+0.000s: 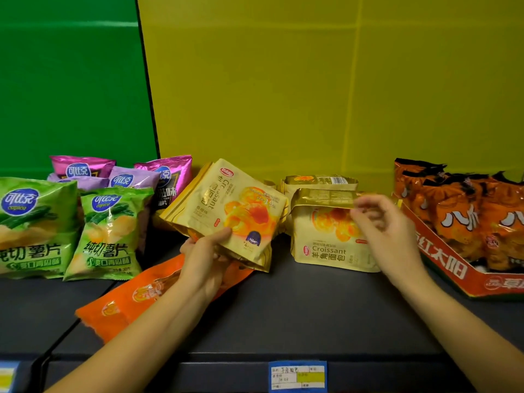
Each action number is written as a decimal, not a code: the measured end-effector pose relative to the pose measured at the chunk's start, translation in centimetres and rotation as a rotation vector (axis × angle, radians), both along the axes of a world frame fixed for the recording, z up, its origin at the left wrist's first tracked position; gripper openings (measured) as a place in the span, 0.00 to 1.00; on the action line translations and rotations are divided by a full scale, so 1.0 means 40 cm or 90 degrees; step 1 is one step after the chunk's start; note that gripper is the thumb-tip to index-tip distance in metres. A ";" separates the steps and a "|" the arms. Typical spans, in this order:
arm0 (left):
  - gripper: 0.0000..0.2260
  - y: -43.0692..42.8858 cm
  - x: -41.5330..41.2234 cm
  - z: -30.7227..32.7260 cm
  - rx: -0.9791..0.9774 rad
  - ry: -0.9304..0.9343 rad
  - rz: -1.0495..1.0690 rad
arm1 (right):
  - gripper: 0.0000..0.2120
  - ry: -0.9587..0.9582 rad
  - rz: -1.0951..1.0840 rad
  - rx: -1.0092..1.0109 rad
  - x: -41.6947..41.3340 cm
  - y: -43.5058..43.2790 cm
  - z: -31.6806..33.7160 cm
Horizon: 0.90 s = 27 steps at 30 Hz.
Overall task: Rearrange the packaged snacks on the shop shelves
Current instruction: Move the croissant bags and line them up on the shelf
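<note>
A: Status on the hands?

B: Left hand (204,252) grips a tilted croissant pack (226,211) by its lower edge, thumb on the front face, fingers behind. The pack is lifted off the dark shelf (297,313), rotated so its print runs sideways. More gold packs sit behind it at 11 o'clock.

A: Right?

B: Right hand (385,231) is at the upright croissant pack (326,236), fingertips at its folded top edge. Motion-blurred; cannot tell whether it is pinching the fold or just touching it.

A: Where is that pack?

B: Standing on the shelf at 3 o'clock of the held one, label facing forward. Another croissant pack (320,181) stands just behind it at 12 o'clock.

A: Neighbours?

B: Orange flat packet (127,302) lies on the shelf under the left forearm. Green chip bags (110,231) at 9 o'clock, pink and purple bags (133,177) behind them. Red display carton (453,268) of orange snack bags (465,217) at 3 o'clock, well right. Price tag (297,375) on the shelf lip at 6 o'clock.
</note>
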<state>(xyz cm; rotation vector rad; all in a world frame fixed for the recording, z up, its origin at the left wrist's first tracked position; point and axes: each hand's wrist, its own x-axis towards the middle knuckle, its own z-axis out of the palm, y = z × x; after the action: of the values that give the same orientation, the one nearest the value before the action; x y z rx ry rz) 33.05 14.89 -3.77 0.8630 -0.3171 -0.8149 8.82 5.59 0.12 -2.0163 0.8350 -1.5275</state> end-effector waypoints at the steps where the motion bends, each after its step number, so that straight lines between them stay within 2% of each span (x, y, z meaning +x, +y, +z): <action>1: 0.29 0.001 -0.009 0.002 0.001 -0.009 -0.014 | 0.10 0.079 0.088 0.066 0.034 0.019 -0.002; 3: 0.26 0.002 -0.027 0.007 -0.014 -0.019 -0.022 | 0.26 0.229 0.235 0.243 0.110 0.038 -0.016; 4: 0.24 0.001 -0.033 0.010 -0.027 -0.019 -0.027 | 0.34 0.246 0.301 0.344 0.146 0.046 -0.024; 5: 0.23 0.004 -0.042 0.017 -0.041 -0.018 -0.039 | 0.39 0.214 0.359 0.428 0.180 0.050 -0.033; 6: 0.21 0.007 -0.042 0.020 -0.047 -0.024 -0.054 | 0.40 0.144 0.406 0.495 0.208 0.051 -0.037; 8: 0.18 0.020 -0.036 0.033 -0.018 -0.067 -0.097 | 0.30 -0.024 0.447 0.568 0.248 0.036 -0.037; 10: 0.12 0.038 -0.015 0.051 0.049 -0.144 -0.133 | 0.13 -0.112 0.442 0.556 0.268 0.016 -0.037; 11: 0.11 0.049 0.002 0.063 0.072 -0.177 -0.139 | 0.08 -0.124 0.444 0.540 0.272 0.010 -0.037; 13: 0.11 0.066 0.047 0.081 0.103 -0.213 -0.124 | 0.06 -0.140 0.457 0.507 0.278 -0.002 -0.046; 18: 0.09 0.073 0.132 0.107 0.165 -0.305 -0.129 | 0.14 -0.145 0.458 0.465 0.291 -0.026 -0.068; 23: 0.21 0.041 0.172 0.111 0.266 -0.433 -0.186 | 0.29 -0.063 0.370 0.409 0.296 -0.061 -0.089; 25: 0.23 0.026 0.178 0.102 0.265 -0.479 -0.208 | 0.33 0.008 0.329 0.394 0.293 -0.073 -0.103; 27: 0.30 0.010 0.175 0.093 0.244 -0.517 -0.224 | 0.34 0.066 0.288 0.377 0.294 -0.075 -0.106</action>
<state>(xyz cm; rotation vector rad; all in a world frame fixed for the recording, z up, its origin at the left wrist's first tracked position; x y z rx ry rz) 40.05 15.27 -0.05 1.5141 -1.0723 -0.8276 20.56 2.58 -4.12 -1.6902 0.6975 -0.8096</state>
